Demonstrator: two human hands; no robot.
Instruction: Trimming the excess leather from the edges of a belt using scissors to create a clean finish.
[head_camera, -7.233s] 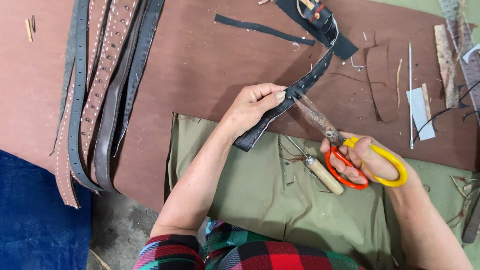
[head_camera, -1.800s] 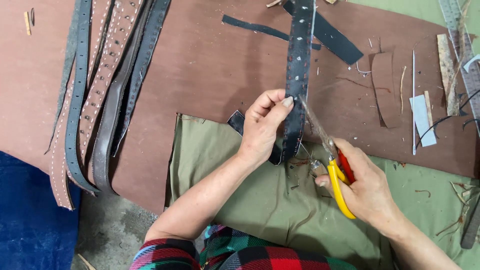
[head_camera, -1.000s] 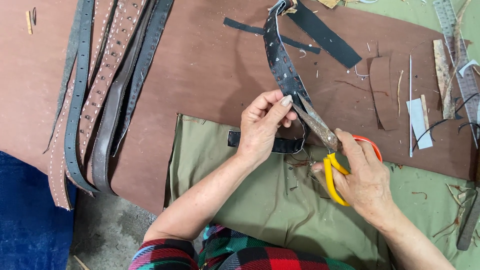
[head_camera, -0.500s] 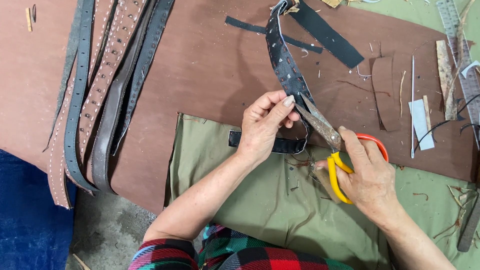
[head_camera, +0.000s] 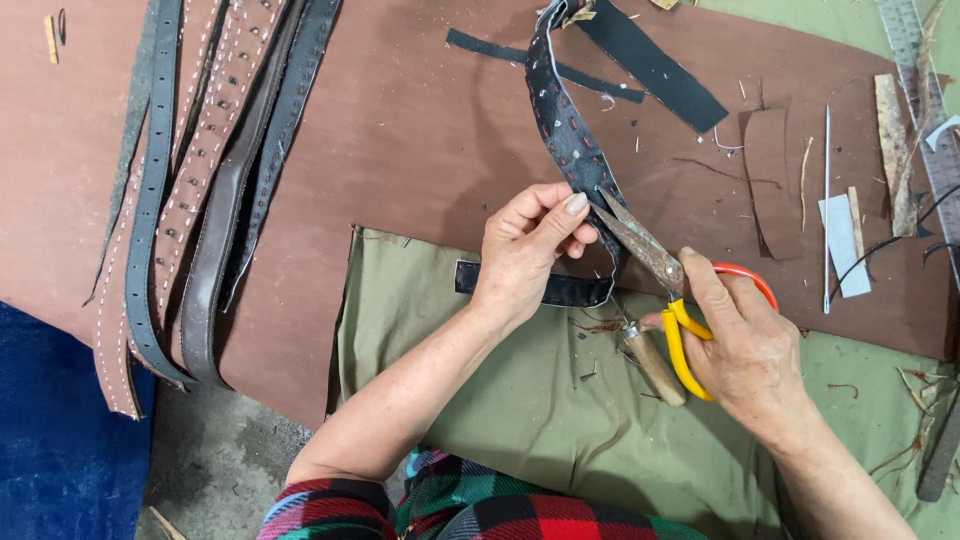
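My left hand (head_camera: 525, 255) pinches the dark studded belt (head_camera: 565, 130) between the thumb and the first fingers, so these fingers are closed on the strap. The belt rises from my grip toward the far edge of the brown board (head_camera: 420, 140), and below my hand it bends back and lies flat over the near edge of the board, on the green cloth (head_camera: 520, 420).

My right hand (head_camera: 745, 350) holds the scissors (head_camera: 660, 275) with the yellow and orange handles. My fingers are through the loops and closed around them. The rusty blades point toward my left hand, and their tips are at the belt, just beside my left thumb. The blades look almost together, but I cannot tell if the strap is between them. Under my right hand lies a small tool with a wooden handle (head_camera: 655, 365) on the green cloth, touching or nearly touching my palm.

At the left side of the board, several long belts (head_camera: 190, 200) in brown and grey lie side by side, hanging over the near edge. Near the far edge are black strap pieces (head_camera: 650, 65). At the right side lie thin offcuts (head_camera: 840, 240) and a brown leather piece (head_camera: 772, 180).
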